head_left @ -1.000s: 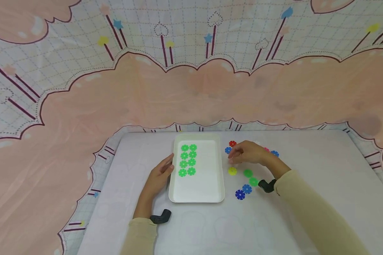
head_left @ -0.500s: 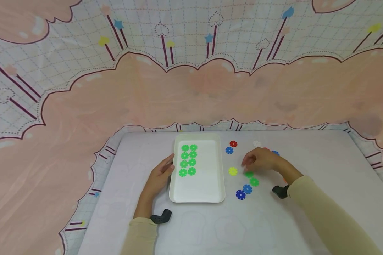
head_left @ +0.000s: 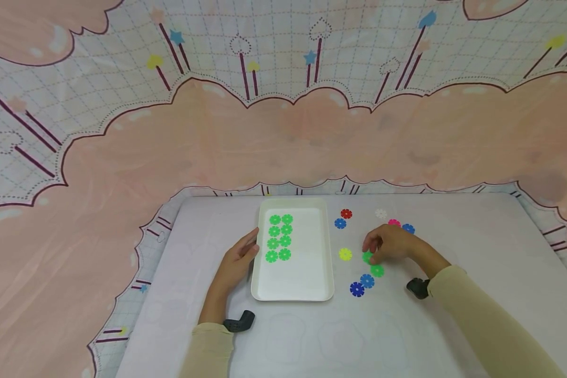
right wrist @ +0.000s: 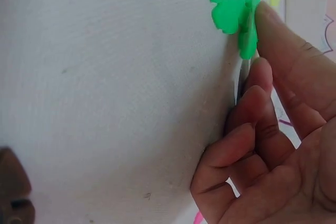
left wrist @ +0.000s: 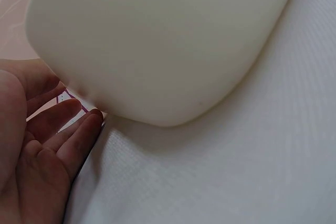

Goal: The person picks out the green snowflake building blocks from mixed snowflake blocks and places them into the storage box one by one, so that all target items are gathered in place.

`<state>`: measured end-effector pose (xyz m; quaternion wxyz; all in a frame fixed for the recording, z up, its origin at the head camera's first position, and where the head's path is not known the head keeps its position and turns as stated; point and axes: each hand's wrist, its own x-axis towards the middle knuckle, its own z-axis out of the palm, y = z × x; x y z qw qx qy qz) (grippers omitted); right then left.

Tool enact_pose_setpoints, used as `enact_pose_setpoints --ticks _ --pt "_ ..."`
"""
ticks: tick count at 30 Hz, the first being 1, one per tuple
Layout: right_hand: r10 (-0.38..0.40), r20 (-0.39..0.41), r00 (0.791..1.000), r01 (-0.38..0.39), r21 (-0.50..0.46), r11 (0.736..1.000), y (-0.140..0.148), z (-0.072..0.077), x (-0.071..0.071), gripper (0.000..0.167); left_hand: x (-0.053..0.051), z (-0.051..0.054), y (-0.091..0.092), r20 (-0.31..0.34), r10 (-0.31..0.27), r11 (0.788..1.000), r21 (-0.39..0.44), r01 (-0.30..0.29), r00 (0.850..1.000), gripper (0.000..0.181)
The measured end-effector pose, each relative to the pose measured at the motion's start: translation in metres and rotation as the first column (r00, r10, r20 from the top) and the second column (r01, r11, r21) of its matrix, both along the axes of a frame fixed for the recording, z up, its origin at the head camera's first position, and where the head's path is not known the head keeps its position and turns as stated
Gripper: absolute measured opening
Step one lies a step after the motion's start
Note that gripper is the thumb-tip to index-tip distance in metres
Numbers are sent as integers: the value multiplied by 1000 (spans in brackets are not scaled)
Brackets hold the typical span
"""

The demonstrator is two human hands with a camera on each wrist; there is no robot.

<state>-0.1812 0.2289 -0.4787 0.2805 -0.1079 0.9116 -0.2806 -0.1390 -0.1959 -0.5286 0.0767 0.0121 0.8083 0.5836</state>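
Observation:
My left hand (head_left: 233, 265) rests at the left edge of the white tray (head_left: 293, 286), its thumb and fingertips touching the rim. The left wrist view shows the tray's outer side (left wrist: 157, 51) beside loosely bent fingers (left wrist: 79, 140). Green plastic snowflake discs (head_left: 274, 231) lie in two columns on the tray's left half. Right of it, my right hand (head_left: 392, 244) pinches a green snowflake disc (head_left: 366, 257). In the right wrist view this disc (right wrist: 248, 30) is tipped up against the thumb, while another green disc (right wrist: 228, 1) lies flat beside it.
On the white table (head_left: 283, 341), more discs lie around my right hand: yellow (head_left: 345, 254), red (head_left: 346, 213), blue (head_left: 340, 223), white (head_left: 380, 213), pink (head_left: 394, 223). A blue disc (head_left: 367, 281) and a dark blue disc (head_left: 357, 289) lie nearer me.
My right hand has moved right and nearer to me, from beside the red and blue discs to the green ones, and now pinches one. The left hand and tray stay put.

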Motion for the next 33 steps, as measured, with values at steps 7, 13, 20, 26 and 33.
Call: enact_pose_setpoints --ticks 7,13,20,26,33 --pt "9 -14 1000 -9 2 1000 0 0 0 22 -1 -1 -1 -5 -4 1000 1 4 1000 49" --pt "13 -26 1000 -13 -1 1000 0 -1 0 19 -1 -1 0 4 5 1000 -12 -5 1000 48" --pt "17 -3 1000 -17 -40 999 1 2 1 16 0 -1 0 1 7 1000 -12 -7 1000 48" --pt "41 5 999 -40 -85 996 1 8 1 11 0 0 0 -3 5 1000 -3 -5 1000 49" --pt "16 29 999 -12 -143 990 -4 15 1 9 0 1 0 -5 9 1000 -6 -9 1000 49"
